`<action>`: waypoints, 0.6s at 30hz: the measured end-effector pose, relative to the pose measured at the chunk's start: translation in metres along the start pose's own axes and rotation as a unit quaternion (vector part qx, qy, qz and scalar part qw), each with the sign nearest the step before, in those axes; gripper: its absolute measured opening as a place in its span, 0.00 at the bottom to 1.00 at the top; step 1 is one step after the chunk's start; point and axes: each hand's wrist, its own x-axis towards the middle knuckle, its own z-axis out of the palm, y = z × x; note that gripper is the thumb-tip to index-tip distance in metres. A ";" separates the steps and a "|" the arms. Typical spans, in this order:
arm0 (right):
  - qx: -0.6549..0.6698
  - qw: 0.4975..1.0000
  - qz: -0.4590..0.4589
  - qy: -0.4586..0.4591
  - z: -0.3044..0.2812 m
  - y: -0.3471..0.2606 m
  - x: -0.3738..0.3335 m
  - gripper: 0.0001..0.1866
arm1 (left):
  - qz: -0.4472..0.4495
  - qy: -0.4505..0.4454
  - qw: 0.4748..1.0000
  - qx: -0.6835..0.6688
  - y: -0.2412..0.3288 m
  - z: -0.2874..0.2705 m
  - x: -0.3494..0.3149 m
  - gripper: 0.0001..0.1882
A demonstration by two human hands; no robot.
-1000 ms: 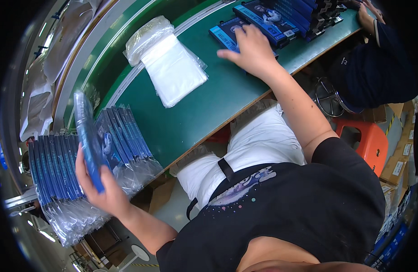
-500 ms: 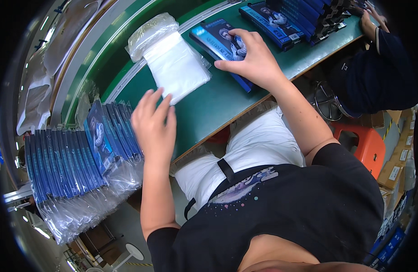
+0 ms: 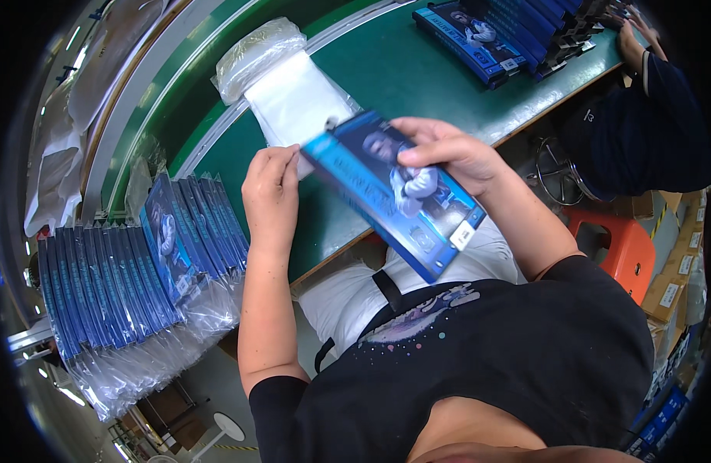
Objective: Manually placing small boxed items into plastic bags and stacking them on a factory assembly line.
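Observation:
A flat blue box [image 3: 398, 193] with a printed figure on its front is tilted above the table's near edge. My right hand [image 3: 448, 154] grips it by its far right side, thumb on the front. My left hand [image 3: 272, 181] has its fingers pinched together at the near corner of a stack of clear plastic bags [image 3: 297, 100]. The box's left corner hangs close to those fingertips and covers part of the bags. Whether a single bag is between the left fingers is too small to make out.
Bagged blue boxes [image 3: 101, 282] stand in rows at the left. More blue boxes [image 3: 471, 38] lie and stand at the far right of the green table [image 3: 371, 58]. Another person's hand [image 3: 632, 45] is beyond them. An orange stool [image 3: 622, 251] stands at the right.
My right hand has lifted the blue box off the table and brought it nearer and leftward. My left hand's spread fingers have closed at the bag stack's corner.

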 end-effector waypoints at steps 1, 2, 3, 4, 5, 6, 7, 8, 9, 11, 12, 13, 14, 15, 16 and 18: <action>-0.001 1.000 0.023 -0.006 0.004 0.004 0.002 0.35 | 0.002 0.005 1.000 -0.006 0.000 0.000 0.002 0.07; -0.001 0.999 0.036 -0.015 0.007 0.007 0.007 0.38 | -0.025 0.002 0.999 -0.040 -0.001 0.001 0.003 0.07; -0.002 0.998 0.050 -0.025 0.010 0.011 0.013 0.41 | -0.052 -0.001 0.996 -0.075 -0.002 0.002 0.004 0.07; -0.034 0.998 0.055 -0.024 0.006 0.016 0.024 0.43 | -0.078 -0.004 0.991 -0.109 -0.002 0.003 0.006 0.08; -0.044 0.997 0.053 -0.021 0.009 0.016 0.032 0.43 | -0.077 -0.008 0.988 -0.132 -0.004 0.000 0.007 0.08; -0.055 0.997 0.050 -0.017 0.012 0.016 0.040 0.43 | -0.077 -0.012 0.985 -0.156 -0.008 -0.003 0.007 0.09; -0.067 0.997 0.047 -0.014 0.013 0.014 0.047 0.43 | -0.075 -0.016 0.981 -0.179 -0.014 -0.005 0.008 0.09; -0.051 0.998 0.046 -0.007 0.013 0.014 0.051 0.39 | -0.106 -0.016 0.980 -0.170 -0.019 -0.007 0.011 0.09; -0.064 0.997 0.049 -0.010 0.014 0.009 0.049 0.37 | -0.181 -0.017 0.960 -0.214 -0.020 -0.010 0.010 0.09; -0.094 0.994 0.055 -0.014 0.013 -0.005 0.042 0.34 | -0.326 -0.019 0.895 -0.304 -0.011 -0.014 0.013 0.08; -0.093 0.994 0.039 -0.029 0.005 -0.003 0.044 0.30 | -0.312 -0.018 0.911 -0.270 -0.013 -0.015 0.012 0.08; -0.116 0.993 0.031 -0.019 0.001 -0.002 0.044 0.30 | -0.311 -0.026 0.913 -0.263 -0.013 -0.016 0.012 0.09; -0.139 0.990 0.022 -0.009 -0.002 -0.002 0.044 0.30 | -0.310 -0.034 0.915 -0.255 -0.011 -0.018 0.013 0.09; -0.162 0.987 0.014 0.001 -0.003 -0.002 0.043 0.31 | -0.308 -0.042 0.918 -0.247 -0.010 -0.019 0.013 0.09; -0.171 0.985 0.004 0.016 0.001 -0.004 0.043 0.32 | -0.305 -0.051 0.919 -0.245 -0.009 -0.019 0.013 0.09; -0.184 0.980 -0.053 0.044 0.000 0.006 0.044 0.34 | -0.297 -0.069 0.921 -0.241 -0.009 -0.018 0.013 0.09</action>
